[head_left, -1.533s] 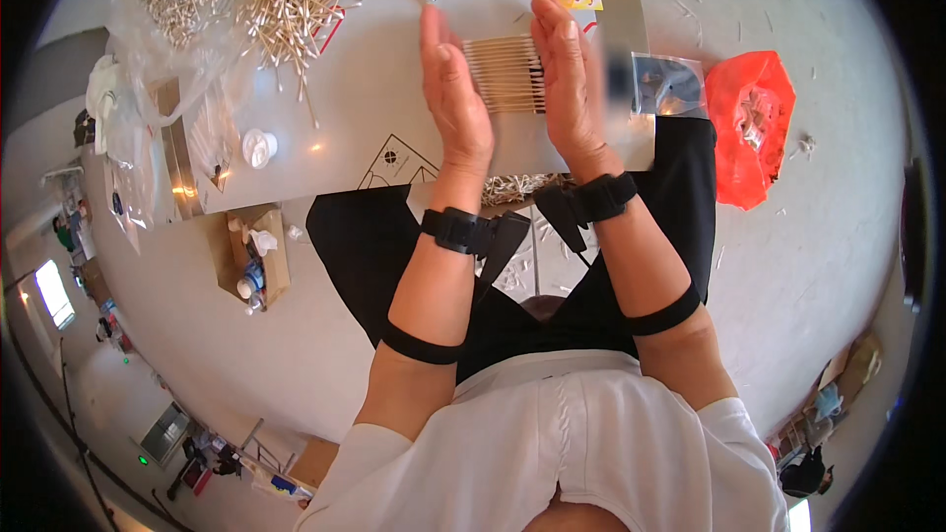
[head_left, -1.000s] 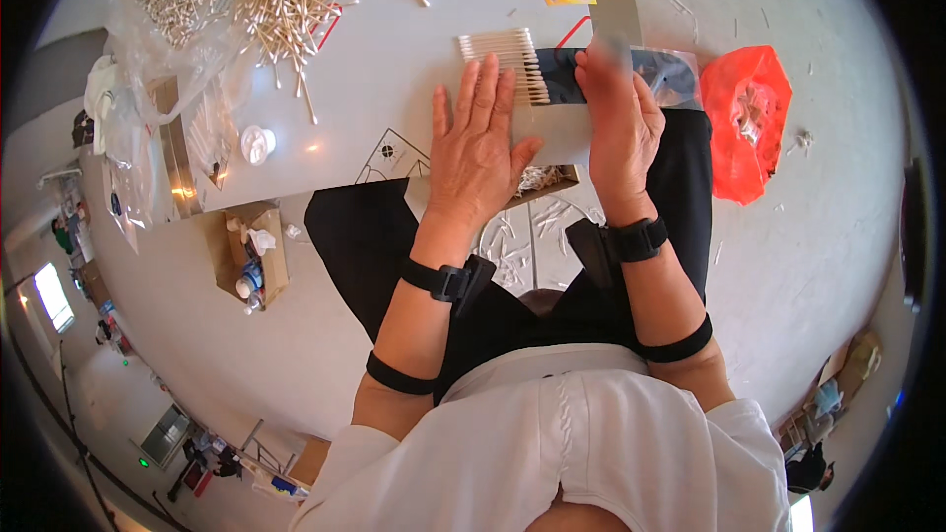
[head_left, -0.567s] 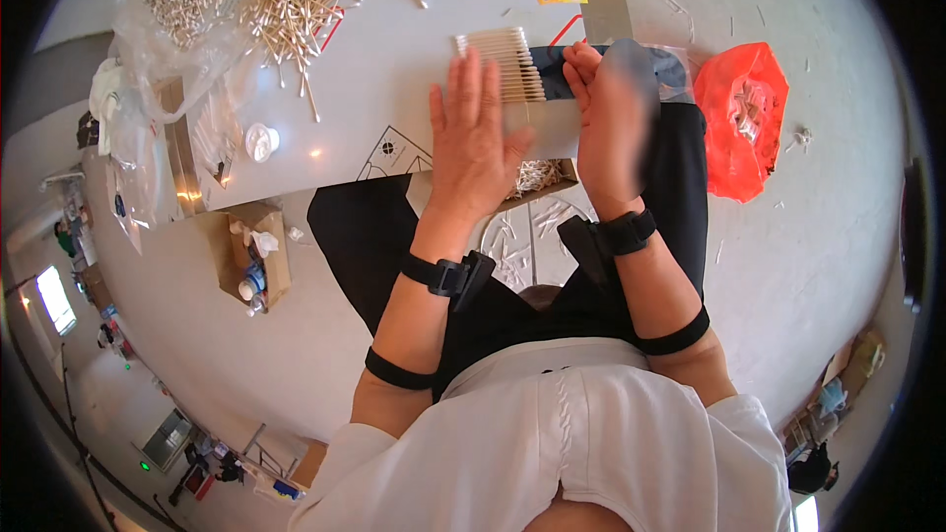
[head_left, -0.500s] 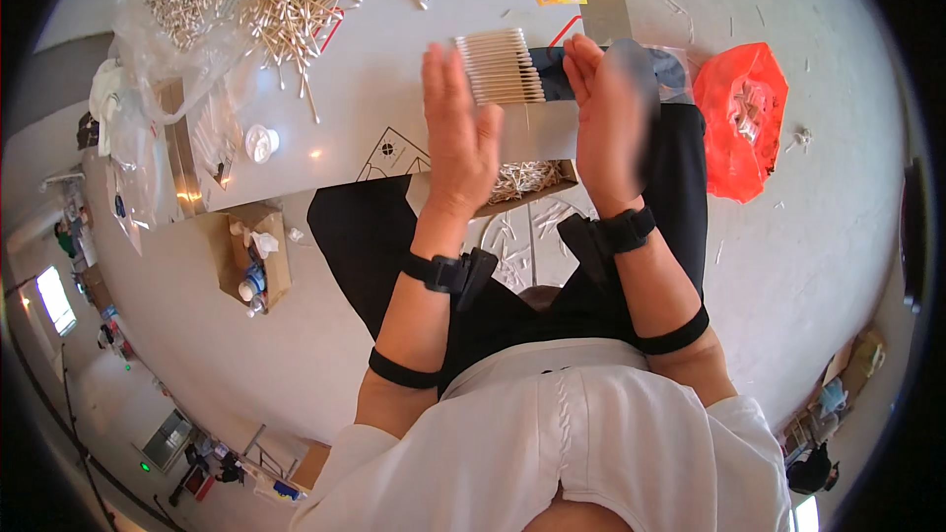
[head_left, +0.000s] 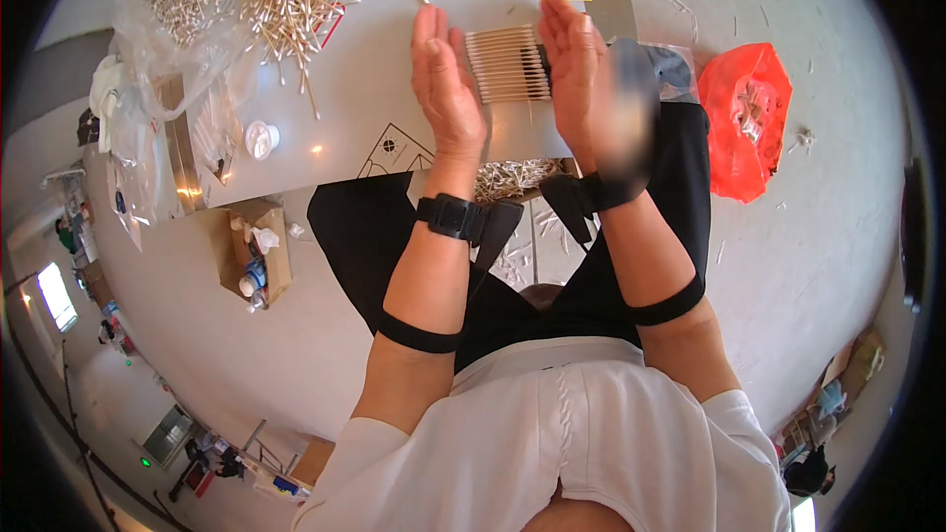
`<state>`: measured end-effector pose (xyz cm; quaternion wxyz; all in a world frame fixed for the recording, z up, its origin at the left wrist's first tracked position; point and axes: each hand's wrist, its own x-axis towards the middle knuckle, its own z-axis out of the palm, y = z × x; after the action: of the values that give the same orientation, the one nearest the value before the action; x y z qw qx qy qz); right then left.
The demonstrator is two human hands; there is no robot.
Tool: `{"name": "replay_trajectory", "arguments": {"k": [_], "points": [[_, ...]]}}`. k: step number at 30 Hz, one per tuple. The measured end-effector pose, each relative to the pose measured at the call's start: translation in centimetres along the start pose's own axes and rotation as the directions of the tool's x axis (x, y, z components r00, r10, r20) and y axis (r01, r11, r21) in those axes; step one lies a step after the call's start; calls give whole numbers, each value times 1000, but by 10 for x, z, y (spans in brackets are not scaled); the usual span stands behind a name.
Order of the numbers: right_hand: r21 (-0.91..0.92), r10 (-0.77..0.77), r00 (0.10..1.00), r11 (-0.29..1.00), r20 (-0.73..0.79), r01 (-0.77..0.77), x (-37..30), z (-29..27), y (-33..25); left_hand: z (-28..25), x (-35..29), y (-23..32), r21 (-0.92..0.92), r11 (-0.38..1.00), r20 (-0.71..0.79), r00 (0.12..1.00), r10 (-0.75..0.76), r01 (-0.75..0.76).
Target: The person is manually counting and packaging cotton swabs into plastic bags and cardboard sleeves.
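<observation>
Cotton swabs [head_left: 507,64] lie side by side in a neat row on the grey table [head_left: 355,103], between two hands. The left hand [head_left: 448,84] stands by one end of the row, the right hand [head_left: 574,69] by the other. Both hands have their fingers straight, not curled around anything. I can't tell if the palms touch the tips. If one hand pushed harder, the row could go crooked. If both squeezed too much, some sticks might pop up or bend. The row is near the table's front edge, so a big bump could knock sticks onto the floor [head_left: 335,365].
</observation>
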<state>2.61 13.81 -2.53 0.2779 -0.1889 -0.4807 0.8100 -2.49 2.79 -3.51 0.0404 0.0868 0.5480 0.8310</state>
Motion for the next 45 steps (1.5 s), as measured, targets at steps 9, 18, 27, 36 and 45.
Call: {"name": "replay_trajectory", "arguments": {"k": [9, 18, 27, 36, 45], "points": [[-87, 330, 932, 935, -150, -345, -72, -45, -63, -41, -35, 44, 561, 824, 151, 988, -5, -82], [-663, 178, 975, 747, 131, -47, -67, -50, -54, -5, -32, 43, 841, -2, 528, 822, -212, -541], [-777, 74, 984, 624, 160, 80, -33, -47, -53, 1, -28, 37, 824, 11, 558, 807, -195, -567], [-763, 75, 990, 645, 117, 41, -35, -49, -47, -7, -20, 34, 833, 10, 537, 805, -254, -553], [-701, 115, 985, 713, 127, 7, -37, -55, -51, -39, -31, 80, 901, 15, 424, 871, -246, -434]]}}
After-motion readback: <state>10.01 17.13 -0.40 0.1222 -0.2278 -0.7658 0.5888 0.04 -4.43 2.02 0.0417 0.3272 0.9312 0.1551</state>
